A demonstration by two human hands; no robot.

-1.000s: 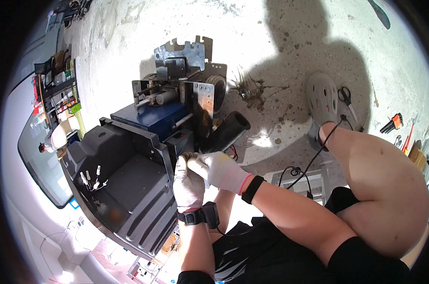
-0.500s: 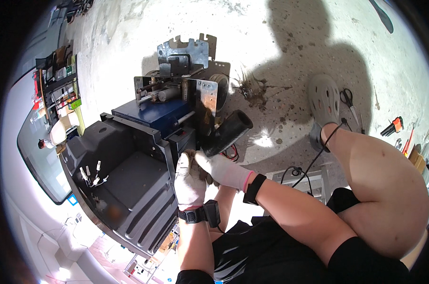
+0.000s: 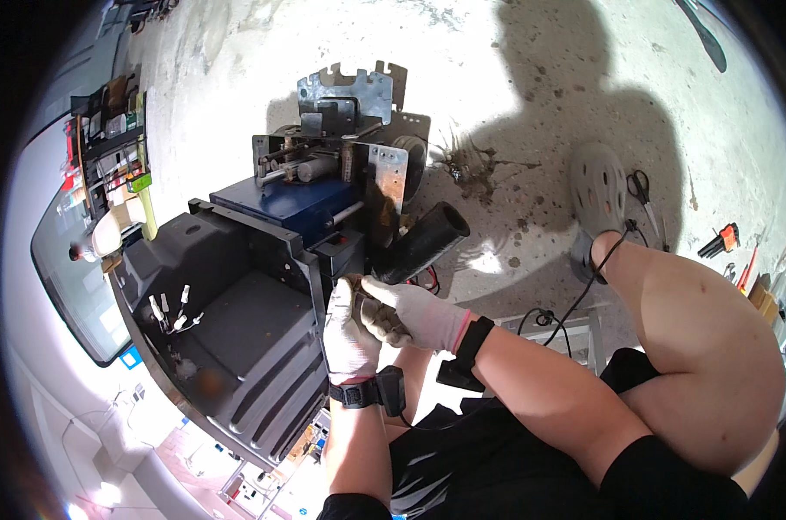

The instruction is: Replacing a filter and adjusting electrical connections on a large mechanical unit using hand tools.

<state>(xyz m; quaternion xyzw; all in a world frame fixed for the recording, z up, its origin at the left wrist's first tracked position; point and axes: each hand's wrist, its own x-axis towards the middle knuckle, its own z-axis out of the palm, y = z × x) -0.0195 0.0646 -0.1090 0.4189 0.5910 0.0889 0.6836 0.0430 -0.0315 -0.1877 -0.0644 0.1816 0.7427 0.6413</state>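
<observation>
Both my hands wear white work gloves with dirt-darkened fingertips. They meet beside the right edge of a black moulded plastic tub (image 3: pixel 263 316), part of a wheeled machine. My left hand (image 3: pixel 351 342) is closed, upright along the tub's edge. My right hand (image 3: pixel 420 316) faces it, fingers curled in and thumb toward the left fingertips; anything between them is hidden. Just beyond the hands are a black tube (image 3: pixel 423 243), angled up, and a small black box (image 3: pixel 341 254). Behind these sit a dark blue box (image 3: pixel 280 206) and a slotted metal bracket (image 3: pixel 371 94).
White wire connectors (image 3: pixel 180 322) stick up inside the tub. On the concrete floor to the right lie black-handled scissors (image 3: pixel 642 192) and a hex key set (image 3: pixel 720 243). A cable (image 3: pixel 575 299) runs past my leg. Shelving (image 3: pixel 115 134) stands at the far left.
My right hand has shifted slightly right and turned, so its curled fingers show more. My left hand stays beside the tub. The whole view has moved a little.
</observation>
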